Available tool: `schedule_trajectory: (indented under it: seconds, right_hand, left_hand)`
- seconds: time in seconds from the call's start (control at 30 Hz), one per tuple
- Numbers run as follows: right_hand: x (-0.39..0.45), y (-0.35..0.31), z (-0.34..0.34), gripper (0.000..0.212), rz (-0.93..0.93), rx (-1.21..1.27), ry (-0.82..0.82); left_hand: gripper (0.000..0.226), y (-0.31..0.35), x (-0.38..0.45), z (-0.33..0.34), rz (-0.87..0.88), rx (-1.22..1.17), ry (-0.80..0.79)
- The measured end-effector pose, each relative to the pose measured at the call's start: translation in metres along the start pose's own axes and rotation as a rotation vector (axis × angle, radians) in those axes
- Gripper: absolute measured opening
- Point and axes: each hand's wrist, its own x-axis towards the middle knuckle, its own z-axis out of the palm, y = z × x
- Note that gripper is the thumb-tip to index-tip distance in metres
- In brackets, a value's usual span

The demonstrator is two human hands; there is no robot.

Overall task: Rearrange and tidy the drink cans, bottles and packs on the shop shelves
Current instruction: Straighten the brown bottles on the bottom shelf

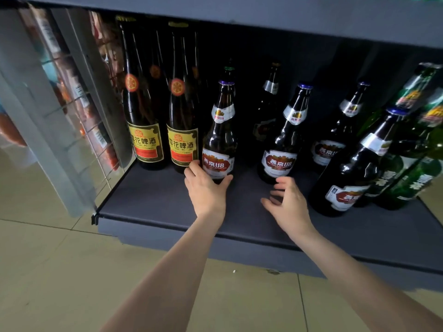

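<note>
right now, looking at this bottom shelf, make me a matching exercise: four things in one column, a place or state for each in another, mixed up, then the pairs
Things:
1. left hand
2. right hand
3. yellow-label bottles
4. green bottles

Places or states:
A. far right end of the shelf
B. hovering with fingers spread, holding nothing
C. wrapped round the base of a brown bottle with a red and white label
D. standing tall at the left end, by the side panel

Pairs: 1-C, 2-B, 3-D, 4-A
</note>
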Motion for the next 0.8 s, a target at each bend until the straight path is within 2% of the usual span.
schedule_trajectory:
  seconds: [0.13, 0.33, 0.57, 0.7, 0.8]
  right_hand:
    - [0.002, -0.001, 0.004, 0.055, 0.043, 0.047, 0.066]
    - [0.009, 0.002, -0.001, 0.065, 0.093, 0.075, 0.135]
    - [0.041, 0.003, 0.006, 0.085, 0.096, 0.168, 0.167]
    - [0.058, 0.004, 0.006, 0.073, 0.138, 0.187, 0.205]
    - [0.058, 0.003, 0.004, 0.069, 0.127, 0.142, 0.228]
  left_hand:
    - [0.060, -0.001, 0.000, 0.006, -0.034, -0.052, 0.053]
    - [0.062, 0.003, 0.006, 0.015, 0.002, -0.006, 0.094]
    - [0.062, -0.004, 0.013, 0.006, 0.070, 0.033, 0.044]
    - [0.069, -0.003, 0.018, 0.002, 0.085, 0.081, -0.016]
    - [0.063, -0.007, 0.017, -0.002, 0.101, 0.080, -0.059]
